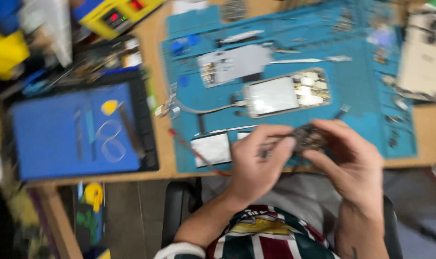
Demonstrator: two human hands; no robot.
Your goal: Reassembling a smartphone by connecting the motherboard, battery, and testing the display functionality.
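Both hands meet at the teal rubber mat's (323,139) near edge: left hand (256,165) and right hand (345,160) pinch a small dark, blurred component (308,137), fingers clamped around it, just below the opened silvery phone (286,92)

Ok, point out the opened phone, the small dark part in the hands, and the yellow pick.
opened phone (286,93), head view, metal shield.
small dark part (308,138), head view, middle.
yellow pick (109,106), head view, centre.

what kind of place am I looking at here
Most likely an electronics repair bench, probably for phones. An opened phone lies on a teal work mat, thin metal tools sit beside it, and both hands hold a small dark component.
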